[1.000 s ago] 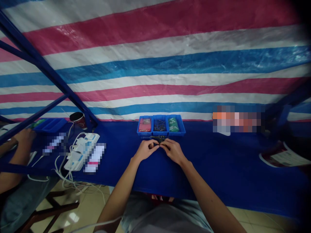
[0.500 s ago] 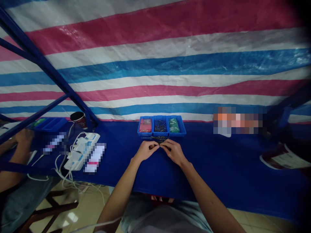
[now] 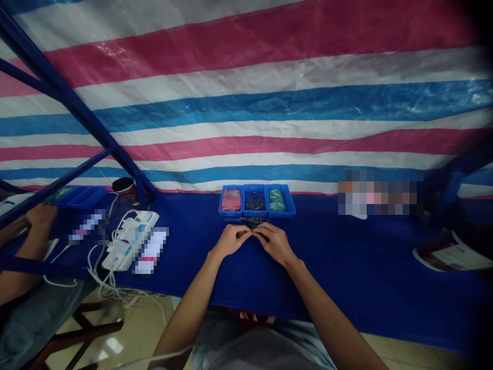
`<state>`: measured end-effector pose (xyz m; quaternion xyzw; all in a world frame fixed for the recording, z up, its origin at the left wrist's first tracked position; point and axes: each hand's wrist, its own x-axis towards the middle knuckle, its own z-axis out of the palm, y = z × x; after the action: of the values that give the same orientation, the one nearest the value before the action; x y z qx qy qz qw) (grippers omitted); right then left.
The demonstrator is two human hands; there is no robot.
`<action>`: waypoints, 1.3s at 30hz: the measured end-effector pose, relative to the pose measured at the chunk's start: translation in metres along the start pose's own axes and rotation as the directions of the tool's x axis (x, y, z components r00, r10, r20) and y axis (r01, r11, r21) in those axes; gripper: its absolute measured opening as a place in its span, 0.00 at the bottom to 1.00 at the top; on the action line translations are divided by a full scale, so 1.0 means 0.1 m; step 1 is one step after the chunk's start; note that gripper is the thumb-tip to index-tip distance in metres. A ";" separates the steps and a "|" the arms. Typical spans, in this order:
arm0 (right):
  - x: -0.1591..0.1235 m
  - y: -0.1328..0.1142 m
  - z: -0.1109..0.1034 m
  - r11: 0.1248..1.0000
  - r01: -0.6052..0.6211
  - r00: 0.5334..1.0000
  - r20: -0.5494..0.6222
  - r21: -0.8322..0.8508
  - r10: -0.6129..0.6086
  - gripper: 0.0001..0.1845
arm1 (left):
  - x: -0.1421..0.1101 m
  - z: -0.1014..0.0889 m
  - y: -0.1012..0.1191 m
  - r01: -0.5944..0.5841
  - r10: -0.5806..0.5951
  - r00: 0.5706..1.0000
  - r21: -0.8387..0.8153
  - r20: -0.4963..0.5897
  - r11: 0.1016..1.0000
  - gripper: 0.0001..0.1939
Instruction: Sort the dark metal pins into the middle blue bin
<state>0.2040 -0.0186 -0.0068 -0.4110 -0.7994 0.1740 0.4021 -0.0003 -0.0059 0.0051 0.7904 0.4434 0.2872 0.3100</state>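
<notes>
With the fingertips of your left hand (image 3: 231,240) and right hand (image 3: 275,241) together, whether clamped on anything you cannot tell, avoid brushing the slender metal pieces (image 3: 254,221) between them and the blue bins (image 3: 254,213), since knuckle contact could scatter the pile.

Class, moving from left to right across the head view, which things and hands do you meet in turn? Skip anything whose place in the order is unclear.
Another person's hand, white power strip, the wearer's left hand, the wearer's right hand, dark red container with a pale label.
</notes>
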 end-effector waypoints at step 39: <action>0.01 0.02 0.00 0.989 0.020 0.999 0.046 -0.147 -0.014 0.10 | 0.00 -0.01 0.06 0.013 -0.013 1.000 -0.001 -0.004 1.000 0.17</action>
<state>0.2043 -0.0162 -0.0075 -0.4288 -0.8224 0.1200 0.3542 0.0021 -0.0084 0.0100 0.7868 0.4492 0.2868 0.3114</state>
